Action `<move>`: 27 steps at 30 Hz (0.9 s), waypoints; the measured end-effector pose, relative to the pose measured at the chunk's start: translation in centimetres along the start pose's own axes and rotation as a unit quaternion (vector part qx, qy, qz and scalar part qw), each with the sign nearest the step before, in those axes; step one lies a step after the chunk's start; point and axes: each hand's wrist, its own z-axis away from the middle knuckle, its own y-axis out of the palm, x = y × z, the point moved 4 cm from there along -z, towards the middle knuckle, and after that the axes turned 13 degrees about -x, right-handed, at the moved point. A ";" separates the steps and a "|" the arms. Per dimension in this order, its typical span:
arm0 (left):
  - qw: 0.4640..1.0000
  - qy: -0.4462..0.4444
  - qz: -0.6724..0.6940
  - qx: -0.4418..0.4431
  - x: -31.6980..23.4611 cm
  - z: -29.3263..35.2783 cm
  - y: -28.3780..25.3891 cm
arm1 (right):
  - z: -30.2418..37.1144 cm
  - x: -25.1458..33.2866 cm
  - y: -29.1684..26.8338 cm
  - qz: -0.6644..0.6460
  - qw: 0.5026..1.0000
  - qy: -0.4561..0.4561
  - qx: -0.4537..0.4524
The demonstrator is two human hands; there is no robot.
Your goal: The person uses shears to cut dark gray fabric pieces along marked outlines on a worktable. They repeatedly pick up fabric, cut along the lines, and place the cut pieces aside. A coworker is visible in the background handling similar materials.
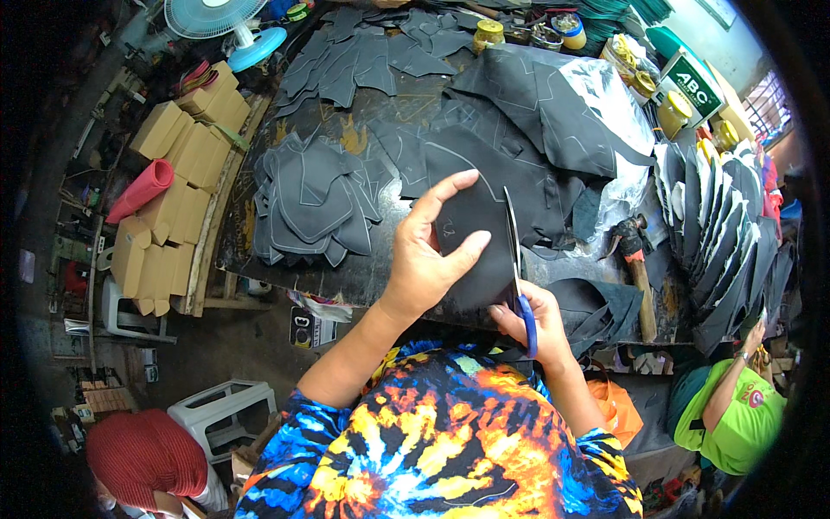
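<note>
Right hand (543,317) around scissors (526,322), left hand (421,266) around black piece (477,278) with pale scrawl (448,228).

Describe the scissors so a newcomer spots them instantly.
Find the worktable strewn with dark sheet pieces. At its near edge, in front of the tie-dye shirt, the person's right hand holds the scissors, blades pointing away from the body. Their bright blue handle sets them apart from the dark pieces around.

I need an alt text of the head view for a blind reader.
A person's right hand holds blue-handled scissors along a dark sheet, with the left hand at the same sheet. More dark pieces lie piled on the table, with a hammer at right.
</note>
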 end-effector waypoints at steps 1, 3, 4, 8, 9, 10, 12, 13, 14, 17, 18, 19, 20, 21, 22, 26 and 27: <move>1.000 0.001 0.018 -0.014 0.0 -0.2 -0.1 | 0.1 0.0 -0.2 0.006 1.000 0.004 0.005; 0.999 -0.009 0.033 -0.028 0.0 -0.4 -0.3 | 0.1 0.0 -0.4 0.023 0.999 0.009 0.023; 0.999 -0.021 0.031 -0.028 0.1 -0.5 -0.4 | 0.0 0.0 -0.3 0.018 0.999 0.007 0.032; 0.999 0.014 -0.039 -0.001 -0.3 -0.4 -0.5 | -0.3 0.7 0.0 -0.026 0.998 -0.016 0.058; 0.997 0.036 -0.068 0.009 -0.5 -0.4 -0.4 | -0.4 0.9 0.1 -0.042 0.997 -0.022 0.065; 0.997 0.030 -0.071 0.012 -0.5 -0.3 -0.4 | -0.5 1.0 -0.1 -0.046 0.996 0.004 0.082; 0.991 0.052 -0.115 0.037 -0.7 -0.2 -0.3 | -0.7 1.5 -0.2 -0.041 0.996 -0.009 0.073; 0.988 0.061 -0.136 0.048 -0.8 -0.2 -0.2 | -0.8 1.7 -0.2 -0.048 0.996 -0.012 0.072; 0.987 0.065 -0.137 0.056 -0.9 -0.1 -0.3 | -0.9 1.9 -0.2 -0.031 0.997 -0.044 0.053; 0.985 0.078 -0.144 0.062 -1.2 -0.1 -0.3 | -0.8 1.6 -0.6 0.048 0.998 -0.034 0.020; 0.986 0.067 -0.136 0.061 -1.2 -0.1 -0.3 | -0.6 1.5 -0.6 0.036 0.999 -0.034 0.017; 0.988 0.054 -0.131 0.060 -1.1 -0.1 -0.3 | -0.4 1.3 -0.7 0.035 0.999 -0.029 0.009; 0.990 0.042 -0.122 0.058 -1.1 0.0 -0.3 | -0.1 1.1 -0.8 0.040 0.999 -0.022 -0.001; 0.989 0.052 -0.125 0.059 -1.2 0.0 -0.3 | 0.1 1.0 -0.9 0.029 0.999 -0.013 0.000; 0.988 0.064 -0.124 0.060 -1.3 0.1 -0.2 | 0.3 0.8 -1.1 0.025 1.000 -0.002 0.000; 0.986 0.065 -0.127 0.083 -1.5 0.3 -0.2 | 0.3 0.7 -1.7 0.031 0.999 0.031 0.027; 0.981 0.063 -0.140 0.118 -1.4 0.5 0.0 | 0.3 1.0 -1.7 0.005 0.999 0.010 0.036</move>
